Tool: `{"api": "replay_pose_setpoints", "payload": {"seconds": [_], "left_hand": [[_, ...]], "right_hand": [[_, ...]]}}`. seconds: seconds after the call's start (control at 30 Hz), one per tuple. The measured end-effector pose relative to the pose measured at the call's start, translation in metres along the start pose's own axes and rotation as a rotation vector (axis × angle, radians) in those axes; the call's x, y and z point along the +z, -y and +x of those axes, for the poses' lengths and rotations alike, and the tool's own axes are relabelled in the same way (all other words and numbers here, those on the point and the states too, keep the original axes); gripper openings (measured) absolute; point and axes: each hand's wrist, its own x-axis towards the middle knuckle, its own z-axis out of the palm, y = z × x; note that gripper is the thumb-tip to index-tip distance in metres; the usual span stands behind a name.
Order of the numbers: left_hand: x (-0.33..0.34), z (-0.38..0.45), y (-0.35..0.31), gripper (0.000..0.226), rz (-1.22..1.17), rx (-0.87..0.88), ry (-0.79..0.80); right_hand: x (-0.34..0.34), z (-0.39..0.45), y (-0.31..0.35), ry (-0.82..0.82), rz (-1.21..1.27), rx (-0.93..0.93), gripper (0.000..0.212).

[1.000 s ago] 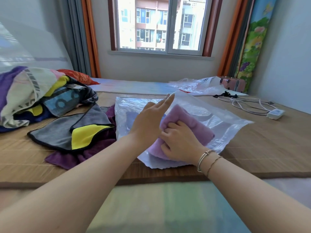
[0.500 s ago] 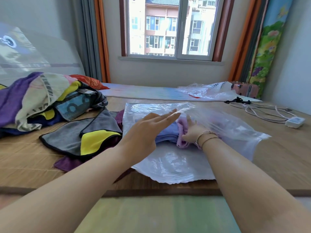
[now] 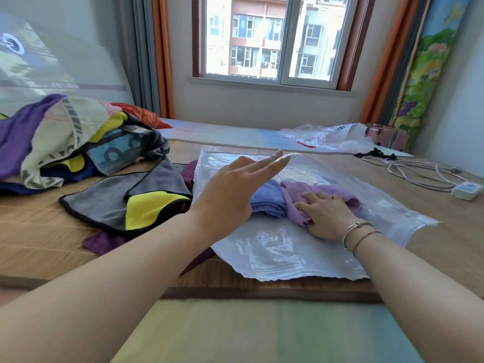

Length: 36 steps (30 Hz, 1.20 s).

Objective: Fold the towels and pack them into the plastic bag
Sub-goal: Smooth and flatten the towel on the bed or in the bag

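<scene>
A clear plastic bag (image 3: 275,252) lies flat on the bamboo mat, its mouth toward the right. Inside it a folded blue towel (image 3: 267,200) sits beside a lilac towel (image 3: 327,189). My right hand (image 3: 324,216) is inside the bag and rests flat on the lilac towel with fingers spread. My left hand (image 3: 235,187) is raised over the bag with fingers straight, and the bag's upper film hangs from its fingertips. A grey and yellow towel (image 3: 146,205) lies unfolded left of the bag, on a dark purple towel (image 3: 104,242).
A heap of mixed cloths (image 3: 65,140) fills the left side of the mat. A second crumpled plastic bag (image 3: 327,137) and a pink case (image 3: 387,137) lie at the back right. A white cable (image 3: 419,174) with a box (image 3: 466,191) runs along the right.
My right hand has carried the lilac towel from the bag's mouth deep inside, next to the blue towel, and now lies flat on it. My left hand has stayed raised.
</scene>
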Motion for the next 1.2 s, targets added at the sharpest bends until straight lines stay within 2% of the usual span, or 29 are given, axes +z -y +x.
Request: {"api": "replay_pose_setpoints", "payload": {"seconds": [0.07,0.13,0.17,0.27,0.37,0.47,0.5,0.63,0.73,0.83,0.9,0.97,1.07,1.2], "left_hand": [[0.001,-0.001,0.0,0.105,-0.002,0.01,0.011],[0.002,-0.001,0.0,0.104,-0.003,0.023,0.025],[0.003,-0.001,0.001,0.103,0.0,0.031,0.029],[0.004,0.0,0.003,0.102,0.017,0.044,0.031],[0.005,-0.001,0.005,0.101,0.032,0.057,0.03],[0.005,-0.002,0.006,0.1,0.043,0.044,0.031],[0.005,-0.001,0.006,0.1,0.045,0.04,0.034],[0.004,0.0,0.004,0.102,0.038,0.002,0.059],[0.003,-0.003,0.001,0.1,0.05,-0.02,0.112],[0.003,-0.014,-0.002,0.097,0.046,0.002,0.207],[0.003,-0.023,-0.005,0.095,0.063,0.029,0.283],[0.002,-0.031,-0.006,0.092,0.09,0.036,0.345],[0.001,-0.045,0.0,0.085,0.13,-0.013,0.409],[-0.002,-0.068,0.013,0.078,0.244,-0.196,0.491]], "right_hand": [[-0.003,0.01,0.004,-0.03,-0.105,0.091,0.032],[-0.01,0.015,0.013,-0.079,-0.099,0.227,0.026],[-0.009,0.019,0.015,-0.129,-0.069,0.283,0.029],[-0.001,0.027,0.02,-0.06,0.05,0.378,0.038],[0.013,0.032,0.018,-0.057,0.141,0.344,0.051],[0.014,0.03,0.014,0.199,0.282,0.35,0.076],[0.01,0.028,0.013,0.232,0.305,0.37,0.079],[-0.012,0.007,0.024,0.147,0.274,0.33,0.066],[-0.028,-0.026,0.053,0.104,0.453,0.217,0.049],[-0.044,-0.065,0.089,0.235,0.675,0.096,0.056],[-0.047,-0.079,0.104,0.357,0.635,0.056,0.064],[-0.043,-0.079,0.108,0.399,0.581,0.061,0.066],[-0.035,-0.059,0.099,0.391,0.55,0.093,0.064],[-0.034,-0.047,0.096,0.346,0.499,0.134,0.059]]}}
